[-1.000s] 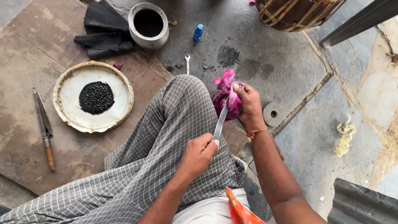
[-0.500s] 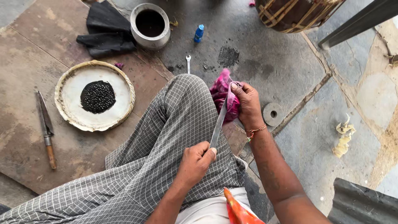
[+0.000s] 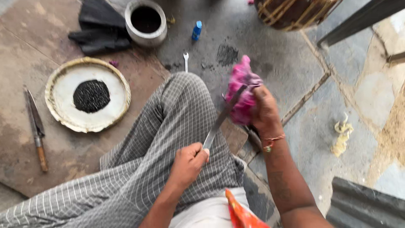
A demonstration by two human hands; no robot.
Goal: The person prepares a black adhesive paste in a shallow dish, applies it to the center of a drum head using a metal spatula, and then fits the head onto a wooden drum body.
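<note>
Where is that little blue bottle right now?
In the head view, the blue bottle lies on the grey floor near the top, just right of the metal pot, above the small spanner.

Soft, even daylight; faint shadows, slight motion blur throughout.

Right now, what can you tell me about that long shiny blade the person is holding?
The blade is long, thin and flat, and looks like grey metal with a dull shine. It slants from lower left to upper right above the person's checked trouser leg. The left hand grips its lower end, so any handle is hidden. Its upper end goes into the pink cloth, which the right hand holds bunched around it. The tip cannot be seen.
</note>
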